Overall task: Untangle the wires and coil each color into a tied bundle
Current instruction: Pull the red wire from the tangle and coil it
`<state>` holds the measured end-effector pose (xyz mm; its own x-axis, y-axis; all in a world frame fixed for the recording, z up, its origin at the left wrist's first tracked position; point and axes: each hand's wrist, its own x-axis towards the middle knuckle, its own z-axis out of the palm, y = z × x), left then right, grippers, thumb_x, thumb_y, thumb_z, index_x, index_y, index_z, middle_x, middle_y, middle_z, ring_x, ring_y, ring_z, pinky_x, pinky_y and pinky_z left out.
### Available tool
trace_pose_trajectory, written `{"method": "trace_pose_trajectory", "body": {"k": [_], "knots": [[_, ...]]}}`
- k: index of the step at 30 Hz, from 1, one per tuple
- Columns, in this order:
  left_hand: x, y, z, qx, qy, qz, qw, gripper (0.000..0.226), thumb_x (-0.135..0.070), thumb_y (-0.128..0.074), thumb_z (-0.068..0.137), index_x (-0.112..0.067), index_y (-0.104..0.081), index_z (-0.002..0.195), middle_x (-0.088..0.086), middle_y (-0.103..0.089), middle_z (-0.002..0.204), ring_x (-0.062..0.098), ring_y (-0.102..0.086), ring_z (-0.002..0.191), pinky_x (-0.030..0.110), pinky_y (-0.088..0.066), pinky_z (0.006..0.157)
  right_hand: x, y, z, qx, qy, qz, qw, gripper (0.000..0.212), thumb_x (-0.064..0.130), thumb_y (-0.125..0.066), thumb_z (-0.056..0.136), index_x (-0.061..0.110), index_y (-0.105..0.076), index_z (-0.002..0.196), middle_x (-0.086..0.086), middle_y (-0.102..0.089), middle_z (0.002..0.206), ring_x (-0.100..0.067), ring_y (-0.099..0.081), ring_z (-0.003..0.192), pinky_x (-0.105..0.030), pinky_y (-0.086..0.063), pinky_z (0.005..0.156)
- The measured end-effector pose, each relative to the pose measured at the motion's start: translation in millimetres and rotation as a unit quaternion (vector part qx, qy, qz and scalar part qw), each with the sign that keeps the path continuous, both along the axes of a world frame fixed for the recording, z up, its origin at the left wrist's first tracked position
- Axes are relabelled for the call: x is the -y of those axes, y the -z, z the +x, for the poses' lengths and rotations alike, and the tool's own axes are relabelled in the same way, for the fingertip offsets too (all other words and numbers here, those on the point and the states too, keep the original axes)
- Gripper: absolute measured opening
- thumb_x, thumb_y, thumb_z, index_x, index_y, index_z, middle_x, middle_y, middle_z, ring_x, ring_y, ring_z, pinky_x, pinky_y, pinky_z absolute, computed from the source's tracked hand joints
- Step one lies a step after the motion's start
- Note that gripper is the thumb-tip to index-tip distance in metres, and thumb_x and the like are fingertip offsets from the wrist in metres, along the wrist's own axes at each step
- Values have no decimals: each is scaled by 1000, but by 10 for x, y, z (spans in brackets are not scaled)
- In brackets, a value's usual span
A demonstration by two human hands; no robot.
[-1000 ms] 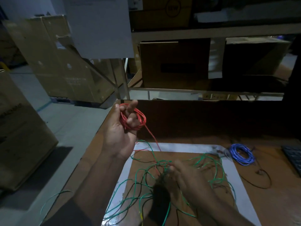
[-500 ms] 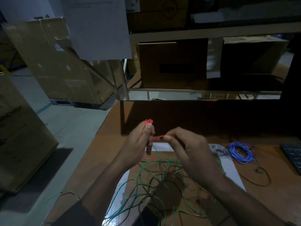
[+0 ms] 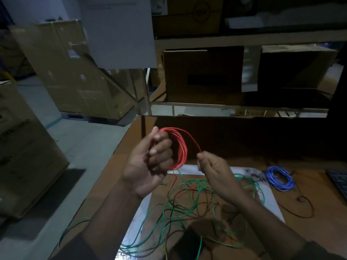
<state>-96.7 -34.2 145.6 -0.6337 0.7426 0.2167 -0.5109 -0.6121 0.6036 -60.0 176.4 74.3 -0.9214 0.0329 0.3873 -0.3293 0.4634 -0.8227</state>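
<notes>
My left hand (image 3: 150,162) is closed around a coil of red wire (image 3: 181,149) held above the table. A strand runs from the coil's top to my right hand (image 3: 216,169), which pinches it between thumb and fingers. A short red tail hangs from the coil into the tangle below. Loose green wire (image 3: 178,209) and black wire (image 3: 204,196) lie tangled on a brown board with a white border (image 3: 187,168). A coiled blue wire bundle (image 3: 280,178) rests on the table to the right.
The wooden table (image 3: 116,166) has its left edge beside open floor. Cardboard boxes (image 3: 62,72) stand on the left, and shelving with boxes (image 3: 202,76) rises behind the table. A dark keyboard (image 3: 339,180) sits at the far right, with a black wire loop (image 3: 300,207) nearby.
My hands have separated: the left now shows the red coil as a wide loop, and the right has drawn a red strand out to the right. Both rose from the tangle earlier.
</notes>
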Motion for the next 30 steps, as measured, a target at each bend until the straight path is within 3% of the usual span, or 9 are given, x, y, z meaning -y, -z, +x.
{"method": "trace_pose_trajectory", "body": {"k": [8, 11, 14, 18, 20, 22, 24, 28, 30], "knots": [[327, -30, -270, 57, -30, 125, 990, 42, -37, -19, 115, -14, -48, 97, 0, -57, 72, 6, -27, 50, 22, -23, 50, -318, 161, 201, -39, 76, 3, 996, 49, 60, -44, 97, 17, -50, 74, -8, -51, 67, -13, -58, 58, -34, -46, 55], [419, -38, -345, 92, -28, 174, 980, 43, -36, -20, 115, -10, -50, 97, 5, -58, 75, 8, -29, 53, 23, -24, 53, -403, 155, 264, -46, 103, -1, 994, 46, 54, -53, 98, 16, -50, 73, -4, -53, 61, -5, -66, 62, -21, -43, 55], [455, -50, -381, 97, -82, 169, 977, 40, -31, -27, 115, -9, -52, 93, 5, -61, 76, 9, -31, 51, 23, -28, 50, -250, 236, 329, 1, 84, 41, 996, 36, 41, -49, 102, 15, -50, 77, -5, -51, 63, -5, -55, 55, -15, -35, 50], [384, -135, -309, 84, -235, 112, 962, 34, -26, -34, 113, -13, -56, 90, 1, -74, 90, 4, -44, 45, 13, -33, 50, -57, 226, 353, -32, 148, 37, 988, 22, 36, -44, 106, 27, -56, 90, 0, -52, 66, -14, -48, 59, -32, -35, 53], [333, -187, -270, 57, -297, 80, 950, 34, -26, -35, 112, -14, -57, 89, 5, -77, 101, 1, -56, 53, 11, -43, 56, -19, 182, 337, 6, 151, 105, 983, 23, 38, -44, 106, 27, -57, 91, 3, -58, 70, -10, -54, 65, -34, -43, 58], [285, -208, -258, 0, -338, 25, 941, 33, -30, -32, 113, -17, -54, 90, 11, -76, 114, 10, -73, 77, 23, -58, 72, 68, 152, 373, 95, 56, 233, 966, 26, 44, -42, 104, 25, -58, 97, 2, -68, 84, -14, -63, 78, -40, -52, 72], [229, -199, -261, -82, -355, -36, 931, 35, -33, -27, 113, -18, -51, 94, 18, -71, 126, 26, -74, 107, 42, -58, 92, 194, 84, 456, 121, -38, 353, 927, 26, 50, -40, 102, 28, -54, 106, 5, -69, 97, -17, -64, 91, -38, -52, 76], [184, -51, -285, -250, -410, -250, 841, 41, -34, -23, 113, -27, -62, 101, 16, -72, 126, 42, -62, 125, 61, -39, 115, 284, -246, 584, 23, -112, 334, 936, 29, 52, -38, 103, 28, -53, 98, 10, -61, 93, -8, -56, 88, -38, -47, 76], [182, 19, -265, -319, -398, -354, 784, 45, -37, -24, 113, -40, -68, 103, 6, -76, 121, 34, -64, 125, 54, -41, 112, 242, -416, 606, -17, -92, 293, 951, 32, 55, -36, 101, 29, -54, 95, 13, -57, 86, -5, -53, 81, -34, -45, 71]]}}
